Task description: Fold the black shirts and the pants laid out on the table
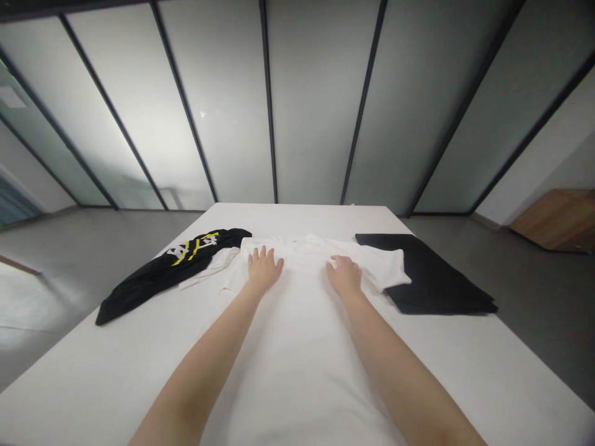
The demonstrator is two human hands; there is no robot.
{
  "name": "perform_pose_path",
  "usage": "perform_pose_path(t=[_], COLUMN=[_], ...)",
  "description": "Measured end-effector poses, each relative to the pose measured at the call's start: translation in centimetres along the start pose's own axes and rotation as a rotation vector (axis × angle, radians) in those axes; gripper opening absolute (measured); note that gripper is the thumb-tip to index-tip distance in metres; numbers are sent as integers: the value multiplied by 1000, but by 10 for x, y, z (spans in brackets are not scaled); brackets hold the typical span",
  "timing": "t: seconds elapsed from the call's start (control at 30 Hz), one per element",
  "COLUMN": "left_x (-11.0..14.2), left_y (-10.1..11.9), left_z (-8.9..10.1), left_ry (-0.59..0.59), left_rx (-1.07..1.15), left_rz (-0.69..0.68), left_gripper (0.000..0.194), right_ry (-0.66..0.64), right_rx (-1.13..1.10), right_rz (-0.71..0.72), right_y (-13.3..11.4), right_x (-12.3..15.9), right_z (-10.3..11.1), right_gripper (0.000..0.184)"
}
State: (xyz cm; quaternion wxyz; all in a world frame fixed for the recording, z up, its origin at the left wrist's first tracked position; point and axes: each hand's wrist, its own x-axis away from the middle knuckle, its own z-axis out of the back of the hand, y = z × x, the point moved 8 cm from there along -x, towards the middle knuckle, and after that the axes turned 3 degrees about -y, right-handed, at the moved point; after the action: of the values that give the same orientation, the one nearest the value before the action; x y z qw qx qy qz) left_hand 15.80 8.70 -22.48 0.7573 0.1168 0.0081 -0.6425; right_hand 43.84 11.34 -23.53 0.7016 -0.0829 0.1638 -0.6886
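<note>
A white short-sleeved T-shirt (302, 297) lies spread on the white table, its collar toward the far edge and its body reaching toward me. My left hand (264, 267) rests palm down on its upper left part, fingers stretched and spread. On the upper right part lies my right hand (344, 274), palm down, fingers slightly bent and thumb apart; no fabric shows gripped in it. The shirt's right sleeve (388, 266) overlaps a folded black cloth. Its left sleeve (214, 266) lies beside a black garment with white lettering and yellow stripes (162, 272).
The folded black cloth (432, 279) sits along the right side of the white table (302, 214). Beyond the far edge stands a frosted glass partition (316, 111) with dark frames. A wooden piece (558, 217) is on the floor at right.
</note>
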Motion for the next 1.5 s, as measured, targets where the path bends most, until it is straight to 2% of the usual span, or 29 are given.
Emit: perform_pose_path(t=[0.1,0.17,0.27,0.37,0.43,0.47,0.5,0.53,0.57,0.6,0.67,0.73,0.83,0.93,1.03,1.2,1.27,1.37,1.43,1.5], left_x=[15,22,26,26,24,24,23,22,21,21,20,19,19,20,21,20,19,18,18,18], left_y=[1,-2,-7,-9,-10,-10,-11,-12,-13,-13,-15,-15,-14,-13,-14,-16,-17,-17,-17,-16], left_z=[-17,-21,-18,-11,-6,-4,-2,0,1,2,2,2,2,2,2,1,0,-2,-2,-2], left_ry=[-75,-93,-87,-73,-53,-37,-20,-3,10,19,25,28,29,24,21,24,26,27,25,24], left_rx=[-29,-52,-70,-50,-14,9,34,57,78,94,113,122,131,140,147,150,149,148,148,147], left_rz=[28,8,-22,-29,-19,-13,-8,-4,-3,-1,2,-1,-10,-18,-29,-36,-35,-36,-35,-35], left_gripper=[68,66,60,54,49,47,45,44,43,42,40,38,35,33,31,29,28,29,29,29], right_ry=[-20,-41,-31,33,140,246,338,392,399,353,201,100,139,217,196,80,94,220,280,174], right_rx=[72,45,-57,-119,-157,-195,-209,-188,-158,-129,-83,-72,-198,-525,-764,-926,-961,-987,-1005,-998], right_rz=[-123,-118,-57,10,21,1,-82,-225,-386,-525,-685,-689,-508,-391,-441,-506,-518,-503,-385,-192], right_y=[21,29,36,46,62,74,92,114,136,156,183,193,180,159,148,145,148,145,130,100], right_x=[2,0,-8,-21,-26,-26,-25,-22,-18,-14,-10,-11,-22,-29,-29,-20,-16,-13,-12,-14], right_z=[-1,-5,-2,21,46,61,74,83,87,86,79,75,81,88,82,63,62,73,86,92], right_gripper=[50,51,48,47,51,52,54,59,68,77,79,62,39,31,23,22,32,64,78,83])
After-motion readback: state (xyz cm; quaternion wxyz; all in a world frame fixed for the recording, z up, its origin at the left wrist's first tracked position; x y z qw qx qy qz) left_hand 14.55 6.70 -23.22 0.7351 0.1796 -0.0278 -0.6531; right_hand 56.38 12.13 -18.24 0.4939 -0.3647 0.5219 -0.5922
